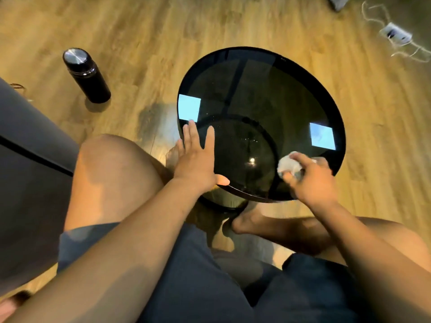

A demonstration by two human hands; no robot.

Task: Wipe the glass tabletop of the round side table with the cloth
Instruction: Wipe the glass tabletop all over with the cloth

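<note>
The round side table [268,89] has a dark glass top in a black rim and stands on the wooden floor in front of my knees. Two bright square reflections show on the glass. My left hand [198,157] lies flat on the near left edge of the glass, fingers spread, thumb over the rim. My right hand [307,176] is closed around a crumpled white cloth [286,165] and presses it on the near right part of the glass.
A black flask with a steel lid [86,74] stands on the floor to the left. A dark sofa edge [28,141] is at the far left. A white power strip with cables [396,34] lies at the top right. My bare feet rest by the table base.
</note>
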